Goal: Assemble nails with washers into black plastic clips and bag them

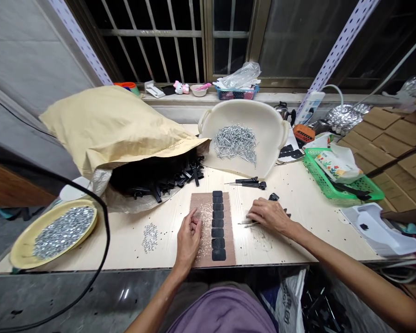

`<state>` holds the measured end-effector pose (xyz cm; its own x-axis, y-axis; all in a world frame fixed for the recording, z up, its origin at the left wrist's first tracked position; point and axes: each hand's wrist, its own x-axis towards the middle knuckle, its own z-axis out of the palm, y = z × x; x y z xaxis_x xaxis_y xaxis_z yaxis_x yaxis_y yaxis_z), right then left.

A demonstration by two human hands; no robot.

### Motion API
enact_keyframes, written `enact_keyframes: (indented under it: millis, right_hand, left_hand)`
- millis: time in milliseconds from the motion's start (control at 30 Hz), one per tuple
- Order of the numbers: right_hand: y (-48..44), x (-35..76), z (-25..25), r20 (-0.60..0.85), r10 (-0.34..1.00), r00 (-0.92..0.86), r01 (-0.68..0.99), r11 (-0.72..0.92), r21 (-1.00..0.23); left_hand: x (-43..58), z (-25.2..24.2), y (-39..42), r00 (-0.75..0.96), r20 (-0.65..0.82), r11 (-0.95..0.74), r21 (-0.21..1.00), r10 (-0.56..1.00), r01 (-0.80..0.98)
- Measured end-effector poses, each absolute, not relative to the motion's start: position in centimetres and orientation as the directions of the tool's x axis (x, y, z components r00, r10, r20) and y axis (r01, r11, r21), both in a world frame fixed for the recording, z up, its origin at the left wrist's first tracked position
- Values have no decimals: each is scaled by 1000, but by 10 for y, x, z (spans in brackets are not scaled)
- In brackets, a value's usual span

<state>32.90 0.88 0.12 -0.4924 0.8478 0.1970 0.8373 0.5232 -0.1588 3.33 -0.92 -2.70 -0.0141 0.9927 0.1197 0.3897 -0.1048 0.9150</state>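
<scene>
Along the counter [308, 236], containers are crowding around the two hands. A white plastic tray [273, 115] is holding a loose heap of silver nails [235, 143], while a yellow plate [21, 245] is carrying a mound of small silver fasteners [64, 233]. A tan woven sack [114, 125] is lying on its side, with black plastic parts [156, 178] spilling from its mouth. Further right, a green plastic basket [310, 159] is holding a patterned packet [336, 166].

Directly ahead, a brown board [197, 203] is lying on the counter, dusted with pale specks, and black pads [217, 226] are sitting in a straight column down it. The left hand [190, 236] is resting on the board beside that column, its fingers [194, 217] bunched together. To the right of the board, the right hand [270, 215] is reaching over a few loose nails [249, 223], its fingers [254, 213] lying close together; whether they are clamped on anything, I cannot tell. Dark characters on a white bag [287, 305] below the counter are too blurred to read.
</scene>
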Motion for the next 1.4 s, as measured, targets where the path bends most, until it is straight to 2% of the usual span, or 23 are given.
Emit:
enact_keyframes:
  millis: [133,200,267,400,467,567,700,900,1200,1400]
  right_hand:
    - [50,330,-4,314,878,-361,921,388,-25]
    - [69,325,-13,320,880,-352,932,361,33]
    - [83,322,-24,314,883,-347,937,343,72]
    - [96,326,-48,322,860,-395,919,374,128]
    - [98,330,-56,307,848,-433,902,411,137]
    - [98,333,-60,311,821,-479,877,461,135]
    - [88,327,-51,442,784,-436,889,453,74]
    - [61,291,-9,629,712,-312,858,496,-136]
    - [13,213,16,582,691,-430,717,653,-245]
    - [-6,187,7,541,697,-470,666,682,-300]
  left_hand:
    - [36,-26,-18,-49,88,-69,947,995,313]
    - [29,-23,-29,-75,41,-22,971,996,239]
    - [11,-19,-39,-132,45,-10,966,990,257]
    - [-55,-12,-53,-322,202,-7,856,925,518]
    - [-90,-13,-54,-317,256,12,760,913,650]
    - [-125,-18,-54,-246,259,23,645,934,764]
    - [-136,-24,-60,-95,234,-58,570,968,820]
    - [-131,-25,-72,63,216,-162,483,974,860]
    - [-124,-27,-66,97,211,-152,261,973,953]
    - [-122,-29,-67,96,226,-145,214,970,966]
